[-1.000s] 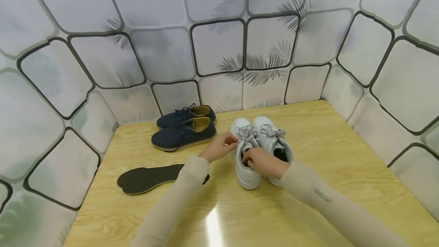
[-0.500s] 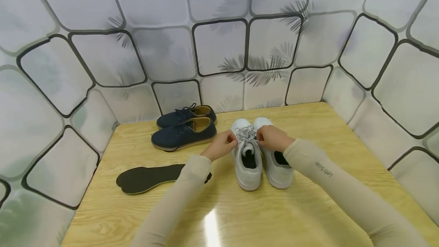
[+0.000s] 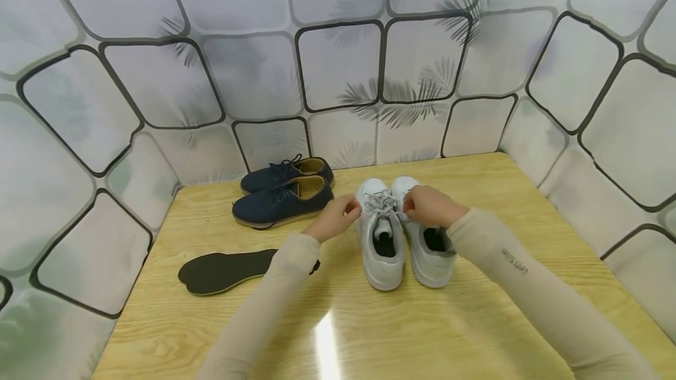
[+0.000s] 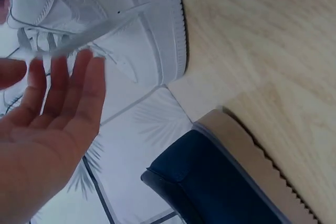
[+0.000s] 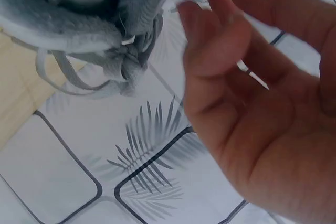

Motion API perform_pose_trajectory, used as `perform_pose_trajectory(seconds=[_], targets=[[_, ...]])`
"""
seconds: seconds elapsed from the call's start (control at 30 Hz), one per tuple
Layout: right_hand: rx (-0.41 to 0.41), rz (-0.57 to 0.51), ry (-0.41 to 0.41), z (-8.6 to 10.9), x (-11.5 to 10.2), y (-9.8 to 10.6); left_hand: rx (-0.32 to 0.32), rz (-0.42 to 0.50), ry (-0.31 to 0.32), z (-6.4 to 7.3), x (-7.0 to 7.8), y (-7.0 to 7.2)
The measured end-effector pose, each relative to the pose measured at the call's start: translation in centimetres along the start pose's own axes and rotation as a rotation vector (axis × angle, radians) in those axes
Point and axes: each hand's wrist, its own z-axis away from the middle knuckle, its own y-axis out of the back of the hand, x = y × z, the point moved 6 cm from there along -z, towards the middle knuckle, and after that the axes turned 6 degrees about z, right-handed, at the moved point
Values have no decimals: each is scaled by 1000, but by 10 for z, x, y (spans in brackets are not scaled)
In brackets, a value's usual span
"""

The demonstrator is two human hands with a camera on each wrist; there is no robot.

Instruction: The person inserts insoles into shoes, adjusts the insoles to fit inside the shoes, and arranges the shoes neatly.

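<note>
While navy shoes (image 3: 282,207) sit just beyond and left of the left hand (image 3: 334,217), its thumb and curled fingertips nearly meet, pinching a pale lace (image 4: 100,30), blurred. Between and partly under the hands, on the counter (image 3: 475,327): white sneakers (image 3: 382,273), side by side, toes away, dark inside. Right hand (image 3: 433,207): fingers curled, thumb against them; grip on a lace cannot be told.

Small dark lettering stands on the forearm of the right sleeve (image 3: 486,239), just above the cuff. It appears to read "Let's Slim", though blur leaves single letters uncertain. The words run along the arm, upside down to the head camera, the last letter nearest the cuff.
</note>
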Motion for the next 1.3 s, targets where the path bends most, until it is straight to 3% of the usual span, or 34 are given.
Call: perform_pose_trajectory(seconds=[0.1,0.23,0.33,0.53,0.73,0.87,1.0,1.1,1.2,1.3], targets=[[50,1,15,-12,-5,5,55,-52,-51,-10,7,3],[77,48,50,-28,-13,6,46,-138,-107,-23,15,-6],[68,59,81,-31,-17,4,37,-185,-151,-27,21,-15],[13,-35,176,-32,-19,-3,40,-217,-202,-30,26,-17],[36,-73,102,-31,-17,-3,38,-188,-254,-27,27,-17],[45,-97,49,-29,-12,-1,44,-172,-247,-22,24,-16],[18,-119,101,-28,-11,-3,46,-157,-247,-21,23,-14],[17,-140,132,-28,-12,-5,81,-131,-242,-22,25,-10],[47,-147,144,-27,-14,-5,123,-111,-229,-22,27,-7],[86,-122,129,-24,-13,-1,100,-117,-203,-21,29,-7]])
